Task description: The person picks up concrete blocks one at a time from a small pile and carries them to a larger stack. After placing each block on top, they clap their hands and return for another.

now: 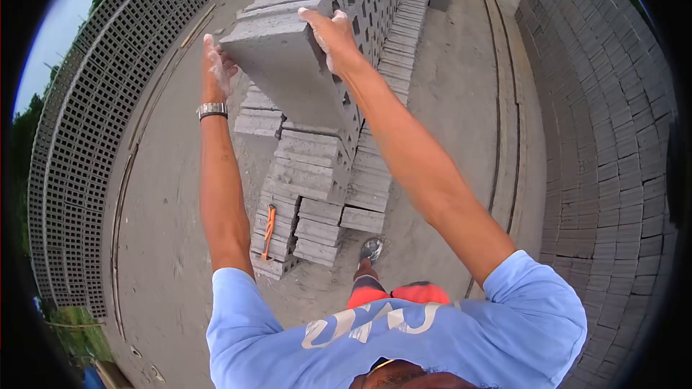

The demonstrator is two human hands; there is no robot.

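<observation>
A grey concrete block stands at the near end of the top row of a tall stack of blocks. My right hand is at the block's upper right edge, its fingers over the corner. At the block's left edge is my left hand, whitened with dust, its fingers apart; whether it touches the block is hard to tell. Lower blocks form steps below. An orange-handled tool lies on the lowest blocks at the front left.
A long wall of hollow blocks curves along the left, and another block wall runs along the right. Narrow rails lie on the ground right of the stack. My shoe is near the stack's front end.
</observation>
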